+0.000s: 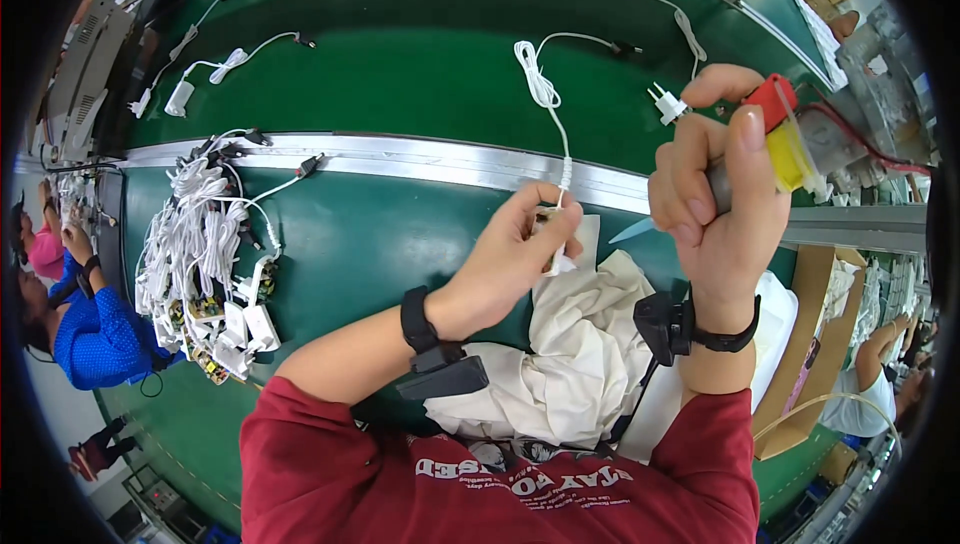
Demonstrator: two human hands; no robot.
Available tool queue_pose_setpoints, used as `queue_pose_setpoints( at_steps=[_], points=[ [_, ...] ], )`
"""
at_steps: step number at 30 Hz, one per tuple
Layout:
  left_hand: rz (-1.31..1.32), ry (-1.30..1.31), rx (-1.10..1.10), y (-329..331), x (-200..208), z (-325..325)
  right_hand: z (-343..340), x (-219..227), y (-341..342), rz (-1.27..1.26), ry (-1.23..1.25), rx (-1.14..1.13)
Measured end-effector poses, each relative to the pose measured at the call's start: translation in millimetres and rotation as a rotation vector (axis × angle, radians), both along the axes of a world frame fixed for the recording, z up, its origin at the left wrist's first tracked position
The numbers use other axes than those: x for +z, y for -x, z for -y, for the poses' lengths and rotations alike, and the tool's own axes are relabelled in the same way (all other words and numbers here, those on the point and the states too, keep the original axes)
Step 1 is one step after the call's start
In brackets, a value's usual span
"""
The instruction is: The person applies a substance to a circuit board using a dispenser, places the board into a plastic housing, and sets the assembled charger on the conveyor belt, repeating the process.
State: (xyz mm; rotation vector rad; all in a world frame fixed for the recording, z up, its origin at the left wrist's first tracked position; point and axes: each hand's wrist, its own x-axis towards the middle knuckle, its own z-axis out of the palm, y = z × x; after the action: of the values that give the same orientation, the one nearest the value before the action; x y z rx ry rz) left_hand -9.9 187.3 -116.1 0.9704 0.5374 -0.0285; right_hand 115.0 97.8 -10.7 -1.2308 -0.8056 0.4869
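My left hand (520, 249) pinches the small circuit board (548, 216) of a white power adapter in its fingertips, above a white cloth (590, 319). From the board a white cable (537, 79) runs away to a tied coil with a black plug end. My right hand (725, 169) is raised to the right, its fingers wrapped round a wired handheld tool (788, 149) with a red and yellow block. A pale blue tapered tip (632, 232) points toward the board, apart from it; its join to the tool is hidden by the hand.
A heap of white cables (195, 234) with bare boards and white adapter housings lies on the left. Finished-looking adapters (180, 97) rest on the green belt (400, 74) beyond a metal rail (420, 152). A cardboard box (800, 344) stands at right; a co-worker (100, 314) sits at left.
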Motion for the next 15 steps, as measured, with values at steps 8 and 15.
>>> queue_pose_setpoints(
  at_steps=[8,15],
  points=[
    [0.314,0.289,-0.008,5.8,-18.2,13.5,-2.9,-4.1,1.1,-0.018,0.021,-0.044],
    [0.304,0.096,-0.073,5.5,-3.1,13.2,-4.6,-6.7,0.0,0.017,0.007,0.077]
  ],
)
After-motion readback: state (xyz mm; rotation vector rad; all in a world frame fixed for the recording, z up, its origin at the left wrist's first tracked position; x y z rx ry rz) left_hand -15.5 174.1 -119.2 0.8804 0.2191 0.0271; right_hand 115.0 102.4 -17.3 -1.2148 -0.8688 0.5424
